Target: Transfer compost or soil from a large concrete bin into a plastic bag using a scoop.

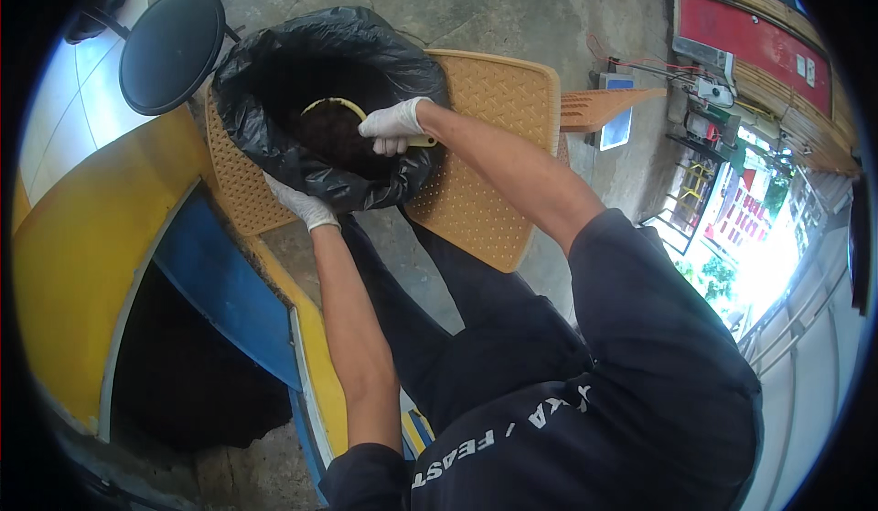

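Observation:
My right hand (394, 127), in a white glove, grips the handle of a pale yellow scoop (357, 108) inside the mouth of a black plastic bag (329, 31). Dark, loose, crumbly material (330, 130) fills the scoop's round bowl. The inside of the bag is dark, so its contents are hard to make out. My left hand (302, 202), also gloved in white, holds the near left side of the bag; its fingertips are partly hidden by the plastic. The bag rests on tan woven-pattern plastic furniture (497, 93), which shows on both sides of it.
A round black stool (171, 48) stands at the upper left. Beside my left arm curves a yellow and blue panelled structure (89, 237) with a dark opening. Tan plastic slats (603, 108) jut out on the right, over the concrete floor (480, 3).

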A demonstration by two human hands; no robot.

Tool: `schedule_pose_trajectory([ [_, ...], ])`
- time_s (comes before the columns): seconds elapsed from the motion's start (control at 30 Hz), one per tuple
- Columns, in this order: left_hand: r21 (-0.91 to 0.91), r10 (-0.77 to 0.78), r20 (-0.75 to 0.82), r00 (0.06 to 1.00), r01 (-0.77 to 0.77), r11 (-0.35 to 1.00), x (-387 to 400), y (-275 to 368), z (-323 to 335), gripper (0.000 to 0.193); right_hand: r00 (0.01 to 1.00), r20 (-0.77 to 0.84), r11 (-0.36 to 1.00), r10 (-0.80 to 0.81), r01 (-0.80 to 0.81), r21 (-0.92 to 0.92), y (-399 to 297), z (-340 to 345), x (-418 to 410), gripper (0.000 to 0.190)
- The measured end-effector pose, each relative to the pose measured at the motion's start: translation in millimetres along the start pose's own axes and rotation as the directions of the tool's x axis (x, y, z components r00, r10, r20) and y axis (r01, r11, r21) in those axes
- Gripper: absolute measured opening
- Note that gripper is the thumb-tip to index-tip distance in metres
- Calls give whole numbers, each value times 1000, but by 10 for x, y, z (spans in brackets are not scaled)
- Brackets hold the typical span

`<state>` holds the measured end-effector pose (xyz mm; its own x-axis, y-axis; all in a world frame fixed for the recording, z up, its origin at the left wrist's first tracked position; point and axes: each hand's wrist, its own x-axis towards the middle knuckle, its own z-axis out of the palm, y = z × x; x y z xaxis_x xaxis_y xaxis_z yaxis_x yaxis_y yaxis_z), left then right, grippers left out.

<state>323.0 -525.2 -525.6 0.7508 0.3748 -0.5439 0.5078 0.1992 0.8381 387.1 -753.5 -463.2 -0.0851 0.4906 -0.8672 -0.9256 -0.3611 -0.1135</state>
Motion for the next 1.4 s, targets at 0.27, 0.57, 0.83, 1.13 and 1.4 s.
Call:
schedule_pose_trajectory([
  [0.27,487,140,104,985,-173,856,-897,633,-906,48,998,26,996,-62,61,61,63,64,-74,34],
  [0.57,231,-109,-342,934,196,953,-2404,1274,-2076,53,980,165,959,-112,63,275,397,-55,-756,33],
  [0.83,81,-16,-312,950,43,996,-3168,1604,-2698,51,874,-106,881,-473,473,-27,673,556,-1351,40],
  [1.13,8,194,-280,940,-200,980,-3881,1858,-3664,35,970,23,960,-244,238,150,711,2484,-1927,44],
  [1.4,165,526,-349,776,-501,849,-4692,2522,-4621,22,923,263,954,-282,241,179,385,4760,-1396,34],
])
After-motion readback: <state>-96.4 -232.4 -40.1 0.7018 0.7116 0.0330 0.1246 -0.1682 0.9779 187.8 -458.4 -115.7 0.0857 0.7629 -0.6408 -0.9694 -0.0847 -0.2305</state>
